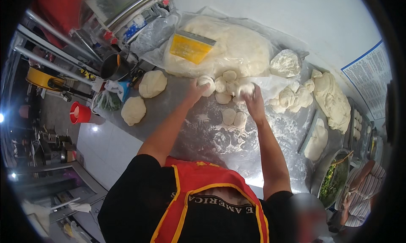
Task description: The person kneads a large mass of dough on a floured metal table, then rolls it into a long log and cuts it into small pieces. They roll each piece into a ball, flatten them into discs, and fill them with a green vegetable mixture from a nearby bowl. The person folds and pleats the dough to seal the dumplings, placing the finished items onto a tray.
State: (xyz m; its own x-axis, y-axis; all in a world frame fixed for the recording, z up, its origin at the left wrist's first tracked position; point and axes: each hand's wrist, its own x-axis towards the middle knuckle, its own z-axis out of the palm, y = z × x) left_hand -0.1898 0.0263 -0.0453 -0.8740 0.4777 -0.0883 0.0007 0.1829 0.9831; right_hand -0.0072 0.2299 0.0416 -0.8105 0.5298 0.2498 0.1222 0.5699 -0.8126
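Note:
My left hand (195, 92) grips a pale dough round (206, 85), perhaps several stacked, beside the wrapped dough mass. My right hand (253, 100) is blurred, its fingers around a floured piece of dough (245, 89). Between the hands lies a cluster of small dough rounds (223, 84), some overlapping. Two flattened rounds (234, 118) rest side by side on the floured metal worktop (203, 138), nearer my body. Behind both hands sits a large dough mass (241, 49) under clear plastic, with a yellow-handled dough scraper (193, 46) on top.
Two larger dough balls (142, 97) lie at left. To the right are more dough pieces (291, 97), a flour mound (286, 63), a long dough lump (331, 100) and a metal bowl of chopped greens (331, 179). Another person (364, 189) is at lower right.

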